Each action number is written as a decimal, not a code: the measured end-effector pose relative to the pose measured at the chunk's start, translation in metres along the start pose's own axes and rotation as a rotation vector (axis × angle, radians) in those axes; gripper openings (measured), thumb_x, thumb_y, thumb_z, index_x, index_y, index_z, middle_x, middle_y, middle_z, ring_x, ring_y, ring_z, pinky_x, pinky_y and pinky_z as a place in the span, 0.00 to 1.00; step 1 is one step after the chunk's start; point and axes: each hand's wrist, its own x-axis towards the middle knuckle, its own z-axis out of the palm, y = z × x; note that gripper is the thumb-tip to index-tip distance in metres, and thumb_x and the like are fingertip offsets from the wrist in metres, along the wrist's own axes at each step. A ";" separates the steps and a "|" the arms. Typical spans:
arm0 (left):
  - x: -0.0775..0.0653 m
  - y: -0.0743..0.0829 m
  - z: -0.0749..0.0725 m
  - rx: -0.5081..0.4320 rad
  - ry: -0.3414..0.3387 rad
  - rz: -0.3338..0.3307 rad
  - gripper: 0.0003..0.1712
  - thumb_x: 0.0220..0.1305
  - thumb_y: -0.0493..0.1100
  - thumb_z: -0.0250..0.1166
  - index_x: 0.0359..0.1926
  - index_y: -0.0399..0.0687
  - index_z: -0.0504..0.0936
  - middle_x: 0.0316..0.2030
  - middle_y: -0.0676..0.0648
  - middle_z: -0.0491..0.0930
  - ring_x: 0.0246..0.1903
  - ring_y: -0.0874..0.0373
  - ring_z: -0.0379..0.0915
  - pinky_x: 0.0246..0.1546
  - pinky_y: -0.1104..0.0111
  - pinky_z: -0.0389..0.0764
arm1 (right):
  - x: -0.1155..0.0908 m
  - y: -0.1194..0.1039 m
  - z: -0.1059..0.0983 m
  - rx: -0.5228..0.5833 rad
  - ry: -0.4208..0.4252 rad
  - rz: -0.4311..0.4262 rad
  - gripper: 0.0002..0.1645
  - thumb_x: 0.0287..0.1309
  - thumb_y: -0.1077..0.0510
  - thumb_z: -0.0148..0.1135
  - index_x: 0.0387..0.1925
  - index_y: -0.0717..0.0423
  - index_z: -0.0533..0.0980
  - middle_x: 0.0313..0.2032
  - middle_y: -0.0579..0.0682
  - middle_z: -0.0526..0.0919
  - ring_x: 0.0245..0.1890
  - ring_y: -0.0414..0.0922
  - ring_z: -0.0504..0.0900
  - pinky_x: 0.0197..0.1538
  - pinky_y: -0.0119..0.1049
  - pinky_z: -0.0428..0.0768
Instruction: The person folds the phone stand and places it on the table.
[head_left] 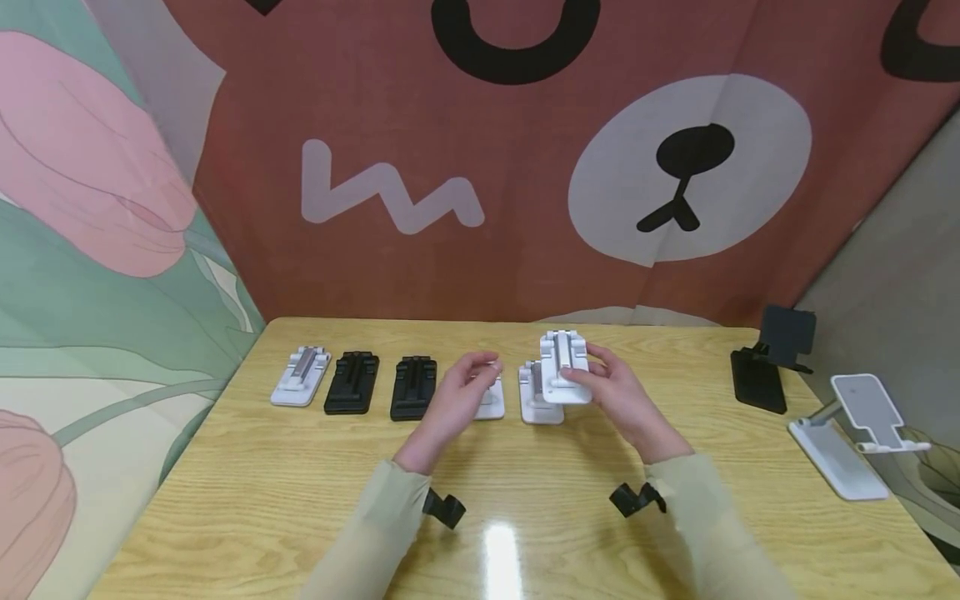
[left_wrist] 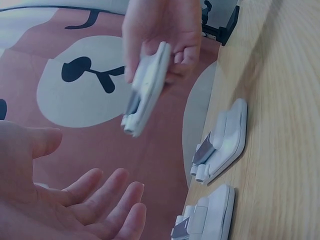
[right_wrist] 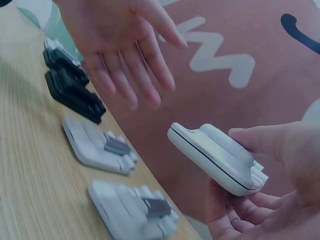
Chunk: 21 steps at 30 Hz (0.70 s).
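thumb on its face and fingers curled beneath, the right hand [head_left: 618, 396] pinches a folded white phone stand [head_left: 565, 367] and holds it up off the table [head_left: 262, 500]. facing it, the left hand [head_left: 453, 400] has its thumb apart and its fingers loosely straight, palm turned toward the lifted stand. in the head view that hand partly hides a second white stand [head_left: 491, 406], which lies on the wood; just right of that lies a third white stand [head_left: 542, 413], overlapped by the lifted one. to the left of the hands the row runs on with a near black stand [head_left: 414, 388], a farther black stand [head_left: 352, 383] and, at the end, a last white stand [head_left: 300, 377], all folded. well apart, by the table's right edge, an unfolded black stand [head_left: 757, 379] and an unfolded white stand [head_left: 840, 458] stand upright. black clips [head_left: 446, 508] sit at both pale sleeves [head_left: 382, 517], and a reddish-brown cloth [head_left: 390, 267] with a cartoon face hangs behind.
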 end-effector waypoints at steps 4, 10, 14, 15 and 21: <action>-0.001 0.001 -0.002 0.006 0.010 0.004 0.22 0.77 0.50 0.58 0.62 0.41 0.77 0.54 0.43 0.80 0.56 0.48 0.76 0.61 0.53 0.72 | 0.002 0.006 -0.009 -0.007 0.017 0.011 0.48 0.71 0.54 0.64 0.79 0.63 0.47 0.64 0.68 0.70 0.49 0.43 0.81 0.49 0.32 0.81; -0.001 0.001 -0.004 0.015 0.014 -0.008 0.23 0.77 0.51 0.58 0.64 0.42 0.77 0.57 0.44 0.79 0.58 0.48 0.73 0.62 0.52 0.71 | 0.005 0.014 -0.019 -0.021 0.038 0.019 0.47 0.71 0.57 0.63 0.78 0.67 0.48 0.61 0.69 0.72 0.43 0.41 0.82 0.46 0.32 0.82; 0.000 0.000 -0.006 0.017 0.013 -0.018 0.23 0.77 0.52 0.58 0.64 0.44 0.77 0.58 0.45 0.78 0.58 0.48 0.73 0.62 0.52 0.71 | 0.007 0.019 -0.025 -0.056 0.049 0.033 0.46 0.70 0.58 0.63 0.77 0.68 0.48 0.58 0.68 0.74 0.41 0.41 0.82 0.45 0.32 0.82; 0.000 -0.001 -0.006 0.018 0.014 -0.019 0.23 0.77 0.52 0.58 0.64 0.44 0.77 0.57 0.45 0.78 0.58 0.48 0.73 0.62 0.52 0.71 | 0.008 0.020 -0.026 -0.068 0.052 0.039 0.47 0.70 0.58 0.63 0.77 0.68 0.48 0.58 0.68 0.74 0.41 0.41 0.82 0.44 0.32 0.82; 0.000 -0.002 -0.007 0.023 0.016 -0.021 0.23 0.77 0.52 0.58 0.64 0.44 0.77 0.58 0.45 0.78 0.58 0.48 0.73 0.61 0.52 0.71 | 0.012 0.029 -0.032 -0.179 0.076 0.123 0.49 0.69 0.55 0.65 0.78 0.66 0.48 0.62 0.69 0.72 0.48 0.47 0.80 0.48 0.34 0.80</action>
